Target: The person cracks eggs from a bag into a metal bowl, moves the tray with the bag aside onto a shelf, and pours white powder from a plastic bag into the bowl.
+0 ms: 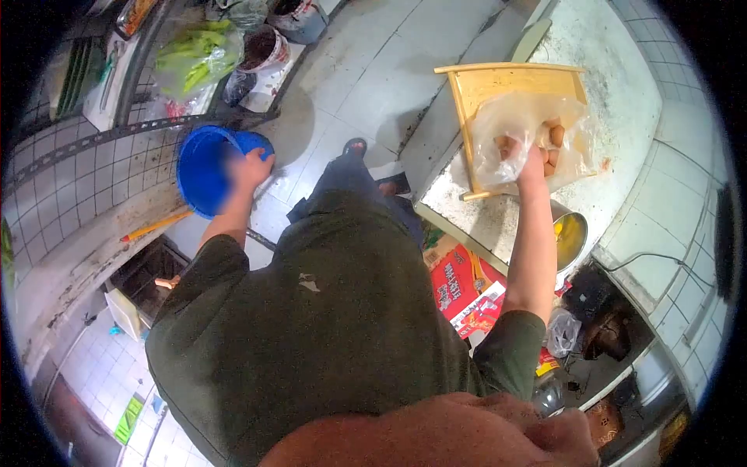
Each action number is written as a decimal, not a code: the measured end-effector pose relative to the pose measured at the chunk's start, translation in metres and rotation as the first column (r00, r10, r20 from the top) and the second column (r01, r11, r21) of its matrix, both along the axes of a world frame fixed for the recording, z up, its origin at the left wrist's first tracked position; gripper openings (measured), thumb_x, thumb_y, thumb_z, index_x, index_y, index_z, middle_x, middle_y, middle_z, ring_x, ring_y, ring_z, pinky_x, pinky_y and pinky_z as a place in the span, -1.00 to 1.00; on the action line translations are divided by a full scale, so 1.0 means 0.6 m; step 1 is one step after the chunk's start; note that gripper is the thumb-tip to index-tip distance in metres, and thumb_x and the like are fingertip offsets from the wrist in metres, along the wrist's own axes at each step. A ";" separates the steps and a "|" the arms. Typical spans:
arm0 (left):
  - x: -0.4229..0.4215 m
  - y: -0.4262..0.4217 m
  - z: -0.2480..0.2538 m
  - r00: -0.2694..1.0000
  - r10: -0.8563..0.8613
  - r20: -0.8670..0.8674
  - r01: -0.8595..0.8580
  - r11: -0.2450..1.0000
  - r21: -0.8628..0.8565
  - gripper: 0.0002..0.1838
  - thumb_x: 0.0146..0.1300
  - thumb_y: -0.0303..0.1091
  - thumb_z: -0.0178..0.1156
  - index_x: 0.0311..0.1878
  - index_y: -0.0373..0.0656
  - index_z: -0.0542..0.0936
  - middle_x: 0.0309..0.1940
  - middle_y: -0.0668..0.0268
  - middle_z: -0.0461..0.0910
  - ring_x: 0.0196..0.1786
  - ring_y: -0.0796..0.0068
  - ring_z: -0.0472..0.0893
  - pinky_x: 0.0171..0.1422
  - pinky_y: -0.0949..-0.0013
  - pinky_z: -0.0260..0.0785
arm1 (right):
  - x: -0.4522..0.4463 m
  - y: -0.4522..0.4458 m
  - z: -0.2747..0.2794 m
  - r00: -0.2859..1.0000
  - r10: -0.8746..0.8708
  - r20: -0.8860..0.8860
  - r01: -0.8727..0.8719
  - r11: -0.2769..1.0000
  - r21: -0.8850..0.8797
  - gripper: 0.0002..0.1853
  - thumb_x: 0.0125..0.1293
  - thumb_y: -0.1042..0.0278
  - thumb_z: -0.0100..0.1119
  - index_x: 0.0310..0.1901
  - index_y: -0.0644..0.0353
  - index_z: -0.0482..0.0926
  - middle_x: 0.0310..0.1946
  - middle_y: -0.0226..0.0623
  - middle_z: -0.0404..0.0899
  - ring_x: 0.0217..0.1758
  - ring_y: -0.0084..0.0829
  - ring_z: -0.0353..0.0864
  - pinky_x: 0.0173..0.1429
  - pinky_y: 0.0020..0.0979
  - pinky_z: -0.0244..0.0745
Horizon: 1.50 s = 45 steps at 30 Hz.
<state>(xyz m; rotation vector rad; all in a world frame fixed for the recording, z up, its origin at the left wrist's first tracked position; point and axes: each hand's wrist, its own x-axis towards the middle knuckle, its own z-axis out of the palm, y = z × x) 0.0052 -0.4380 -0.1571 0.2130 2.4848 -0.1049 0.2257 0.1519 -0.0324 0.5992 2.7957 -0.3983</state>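
Observation:
On the left, my left hand [250,171] is closed on the rim of a blue bucket [194,171], near a blue flap [257,142] beside it. Part of that hand is blurred. Across on the right, my right hand [531,162] reaches into a clear plastic bag [498,117] holding several brown eggs [555,136]. The plastic covers its fingers, so their grip is hidden. Beneath the bag lies a wooden tray [459,101] with raised edges. Just below the tray stands a metal pot [576,237] with something yellow inside.
The tray rests on a worn white counter [607,78]. Bagged green vegetables [198,54] and a tub of dark contents [264,50] sit on the left rack. Red printed cardboard [459,280] is below the counter. An orange rod [156,226] lies under the bucket.

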 end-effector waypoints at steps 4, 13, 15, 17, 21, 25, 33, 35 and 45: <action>0.007 0.023 0.037 0.985 0.159 -0.063 -0.154 0.985 0.075 -0.39 0.15 0.15 0.16 0.19 -0.01 0.56 0.12 0.07 0.57 0.21 0.08 0.53 0.31 0.12 0.32 | -0.019 -0.008 0.029 0.976 0.074 0.207 -0.102 0.986 0.128 -0.69 0.17 0.24 0.18 -0.08 0.18 0.59 -0.12 -0.05 0.63 -0.08 -0.05 0.62 -0.12 -0.10 0.55; 0.018 -0.013 0.020 0.969 0.248 -0.019 -0.245 0.965 0.096 -0.36 0.13 0.20 0.17 0.18 0.01 0.56 0.16 0.15 0.56 0.24 0.10 0.51 0.32 0.02 0.27 | -0.001 0.147 0.066 0.953 -0.273 0.132 0.248 0.952 0.178 -0.47 0.10 0.25 0.30 0.12 0.22 0.46 0.09 0.04 0.53 0.21 0.03 0.46 0.22 -0.11 0.42; 0.019 -0.047 -0.008 0.969 0.248 -0.018 -0.245 0.966 0.079 -0.36 0.13 0.21 0.16 0.19 0.03 0.55 0.16 0.16 0.56 0.24 0.11 0.51 0.31 0.04 0.27 | -0.037 0.072 0.177 0.915 -0.280 0.290 0.196 0.937 0.288 -0.49 0.08 0.25 0.32 0.09 0.20 0.49 0.09 0.02 0.53 0.22 0.02 0.45 0.22 -0.10 0.42; 0.022 -0.044 0.002 0.961 0.275 -0.007 -0.275 0.960 0.056 -0.37 0.13 0.21 0.16 0.19 0.07 0.55 0.16 0.17 0.56 0.24 0.12 0.51 0.31 0.02 0.27 | -0.018 0.119 0.136 0.905 -0.362 0.224 0.267 0.892 0.365 -0.58 0.14 0.23 0.26 0.05 0.15 0.54 0.09 0.00 0.54 0.21 -0.01 0.47 0.21 -0.11 0.44; 0.039 -0.038 0.027 0.956 0.292 -0.023 -0.292 0.957 0.010 -0.38 0.12 0.21 0.17 0.18 0.08 0.56 0.13 0.16 0.58 0.23 0.11 0.52 0.30 0.02 0.27 | -0.032 0.151 0.097 0.898 -0.412 0.151 0.390 0.907 0.158 -0.47 0.32 -0.11 0.08 0.04 0.23 0.59 0.05 0.04 0.56 0.16 0.01 0.52 0.20 -0.10 0.41; 0.048 -0.049 0.034 0.946 0.324 -0.005 -0.324 0.946 0.007 -0.38 0.12 0.22 0.16 0.18 0.08 0.55 0.12 0.15 0.58 0.22 0.09 0.52 0.29 0.04 0.28 | -0.003 0.172 0.080 0.968 -0.225 0.112 0.193 0.951 0.243 -0.59 0.29 0.09 0.15 -0.05 0.29 0.62 -0.17 0.08 0.64 -0.01 -0.01 0.61 0.07 -0.18 0.49; 0.049 -0.038 0.030 0.949 0.313 0.043 -0.311 0.950 -0.037 -0.39 0.15 0.20 0.15 0.17 0.05 0.55 0.10 0.12 0.59 0.20 0.08 0.54 0.26 0.07 0.32 | 0.065 0.114 0.145 0.858 -0.115 0.500 0.083 0.993 0.086 -0.73 0.19 0.33 0.23 -0.09 0.24 0.60 -0.15 0.00 0.64 -0.11 -0.03 0.64 -0.06 -0.16 0.50; 0.043 -0.030 0.025 0.959 0.283 -0.002 -0.282 0.959 -0.034 -0.40 0.14 0.17 0.19 0.13 -0.03 0.56 0.06 0.09 0.61 0.14 0.05 0.57 0.20 0.13 0.39 | 0.093 0.131 0.124 0.782 -0.035 0.623 -0.090 0.982 0.168 -0.71 0.22 0.34 0.19 -0.03 0.19 0.59 -0.11 -0.02 0.64 -0.10 -0.06 0.65 -0.06 -0.17 0.51; 0.000 -0.033 0.003 0.966 0.256 -0.023 -0.254 0.965 0.069 -0.38 0.15 0.21 0.18 0.17 0.04 0.56 0.22 0.20 0.51 0.24 0.11 0.50 0.34 0.05 0.25 | 0.067 0.093 0.147 0.834 -0.225 0.504 0.193 0.974 0.116 -0.66 0.17 0.44 0.11 0.02 0.14 0.59 -0.03 -0.02 0.62 0.05 -0.08 0.60 0.11 -0.20 0.50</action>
